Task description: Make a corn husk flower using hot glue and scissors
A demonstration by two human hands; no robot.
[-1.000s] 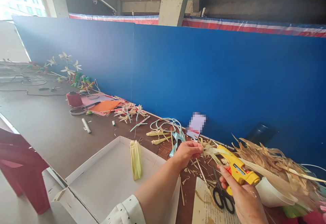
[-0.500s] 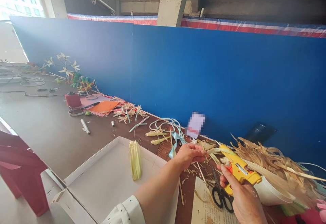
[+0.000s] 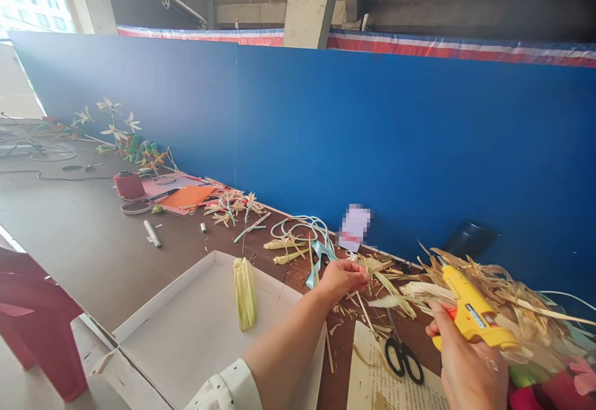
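Observation:
My right hand (image 3: 472, 360) is wrapped round a yellow hot glue gun (image 3: 475, 310), its nozzle pointing up and away to the left. A pale strip of husk (image 3: 393, 301) reaches leftward from near its fingertips; whether they grip it I cannot tell. My left hand (image 3: 342, 276) has its fingertips pinched together on the end of a thin dry husk strip (image 3: 375, 267), partly hidden by the fingers. Below and between the hands, black-handled scissors (image 3: 404, 360) lie on a printed sheet (image 3: 361, 385). A pile of dry brown husks (image 3: 521, 292) is behind the glue gun.
A white box lid (image 3: 172, 292) holds a yellow-green husk bundle (image 3: 244, 295). Blue ribbon (image 3: 316, 264), a pale cord (image 3: 302, 218) and husk scraps lie along the blue partition (image 3: 395, 130). Further left are orange paper (image 3: 189, 197), a marker (image 3: 151, 233) and a red stool (image 3: 41, 329).
My right hand has moved right and slightly down with the glue gun, so the nozzle is now well away from my left hand. My left hand stays almost in place, pinching.

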